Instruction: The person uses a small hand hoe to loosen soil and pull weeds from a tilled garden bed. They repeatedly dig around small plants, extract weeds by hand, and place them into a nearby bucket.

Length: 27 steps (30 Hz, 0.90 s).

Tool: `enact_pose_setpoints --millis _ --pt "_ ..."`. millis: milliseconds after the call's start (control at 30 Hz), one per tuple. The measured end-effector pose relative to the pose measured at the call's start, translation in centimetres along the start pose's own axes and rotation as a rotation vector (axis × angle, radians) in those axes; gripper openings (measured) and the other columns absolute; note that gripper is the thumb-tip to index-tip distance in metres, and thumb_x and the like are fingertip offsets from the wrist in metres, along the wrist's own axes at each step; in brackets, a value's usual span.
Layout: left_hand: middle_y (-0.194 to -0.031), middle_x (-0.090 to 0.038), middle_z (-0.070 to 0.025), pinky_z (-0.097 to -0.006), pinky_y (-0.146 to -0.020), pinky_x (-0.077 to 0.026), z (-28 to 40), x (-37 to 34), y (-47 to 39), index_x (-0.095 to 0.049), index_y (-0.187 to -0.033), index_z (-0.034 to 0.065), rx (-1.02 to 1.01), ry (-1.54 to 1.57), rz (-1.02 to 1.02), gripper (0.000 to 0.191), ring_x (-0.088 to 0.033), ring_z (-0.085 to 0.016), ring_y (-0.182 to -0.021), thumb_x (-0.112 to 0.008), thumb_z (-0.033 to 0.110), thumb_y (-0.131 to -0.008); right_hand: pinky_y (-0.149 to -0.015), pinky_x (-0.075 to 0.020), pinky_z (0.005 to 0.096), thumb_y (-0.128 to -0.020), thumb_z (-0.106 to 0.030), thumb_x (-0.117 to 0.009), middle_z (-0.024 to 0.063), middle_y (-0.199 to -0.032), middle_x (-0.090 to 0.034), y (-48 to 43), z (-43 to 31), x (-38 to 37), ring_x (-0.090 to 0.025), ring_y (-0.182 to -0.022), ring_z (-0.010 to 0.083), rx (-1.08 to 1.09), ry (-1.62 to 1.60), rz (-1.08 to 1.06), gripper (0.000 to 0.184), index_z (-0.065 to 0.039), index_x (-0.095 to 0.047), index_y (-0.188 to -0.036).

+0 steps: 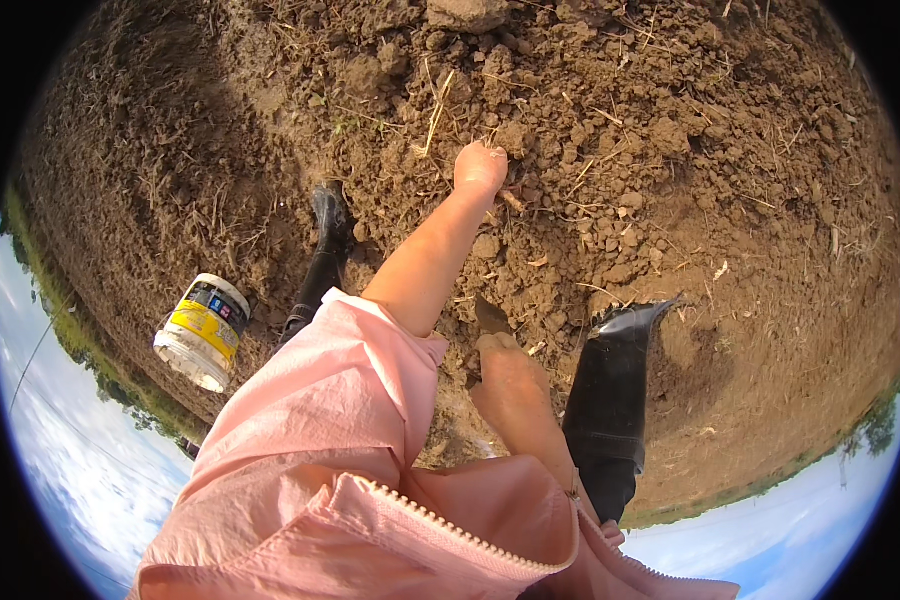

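Observation:
My left hand (pixel 481 166) reaches forward to the loose, cloddy soil, its fingers bent down around a tuft of dry stalks or roots; what exactly it grips is hard to make out. A short brown root or stem piece (pixel 511 201) lies just beside its wrist. Nearer to me, between my boots, my right hand (pixel 511 375) is closed on a tool with a dark metal blade (pixel 493 316), which points forward against the soil. The tool's handle is hidden in my hand.
A white plastic bucket with a yellow label (pixel 208 322) lies tilted on the soil at the left. My black rubber boots (pixel 331 232) (pixel 607 390) stand on either side. A large clod (pixel 469 11) sits at the top, with straw (pixel 439 112) scattered about.

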<state>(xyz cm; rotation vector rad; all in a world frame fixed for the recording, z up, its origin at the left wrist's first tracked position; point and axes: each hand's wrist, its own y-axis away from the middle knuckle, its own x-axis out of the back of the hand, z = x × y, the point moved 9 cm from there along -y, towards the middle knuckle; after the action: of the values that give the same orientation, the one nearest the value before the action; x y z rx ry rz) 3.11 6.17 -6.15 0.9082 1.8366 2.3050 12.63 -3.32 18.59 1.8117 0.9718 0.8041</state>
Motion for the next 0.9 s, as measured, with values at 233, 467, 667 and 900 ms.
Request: enact_pose_setpoints --millis 233,467,667,900 --pt "-0.097 -0.066 -0.0168 -0.0387 -0.081 -0.050 2.6 1.4 2.4 -0.064 -0.095 0.0022 -0.188 -0.514 0.080 0.023 -0.062 -0.031 -0.093 -0.053 0.021 -0.085 -0.074 -0.0512 0.0404 -0.068 0.003 -0.057 0.0186 -0.102 -0.056 0.3 0.0 0.7 -0.062 -0.087 0.0349 -0.012 0.016 0.009 0.026 0.002 -0.054 -0.094" --pt "-0.087 -0.066 -0.0141 -0.0379 -0.074 -0.052 5.8 4.2 5.5 -0.052 -0.105 0.0041 -0.565 -0.879 -0.013 0.024 -0.065 -0.030 -0.086 -0.053 0.004 -0.081 -0.074 -0.0502 0.0419 -0.069 0.003 -0.053 0.0183 -0.099 -0.056 0.4 0.7 0.9 -0.061 -0.087 0.0348 -0.016 -0.019 0.004 0.022 0.002 -0.052 -0.091" --pt "-0.092 -0.061 -0.0145 -0.0394 -0.072 -0.051 11.9 4.3 3.9 -0.051 -0.099 0.0039 -0.831 -0.767 0.140 0.019 -0.062 -0.031 -0.084 -0.053 0.004 -0.080 -0.075 -0.0500 0.0423 -0.067 0.000 -0.057 0.0189 -0.100 -0.056 -0.4 0.2 -0.6 -0.060 -0.088 0.0357 -0.031 0.051 -0.041 0.024 0.000 -0.052 -0.091" --pt "-0.094 -0.058 -0.0207 -0.0404 -0.079 -0.049 9.3 4.3 7.2 -0.051 -0.102 0.0004 -0.929 -0.385 0.058 0.032 -0.058 -0.036 -0.090 -0.062 0.007 -0.073 -0.082 -0.0476 0.0416 -0.066 -0.003 -0.062 0.0168 -0.106 -0.058 -1.7 0.9 -0.5 -0.057 -0.098 0.0354 -0.182 0.083 -0.085 0.037 -0.003 -0.054 -0.102"
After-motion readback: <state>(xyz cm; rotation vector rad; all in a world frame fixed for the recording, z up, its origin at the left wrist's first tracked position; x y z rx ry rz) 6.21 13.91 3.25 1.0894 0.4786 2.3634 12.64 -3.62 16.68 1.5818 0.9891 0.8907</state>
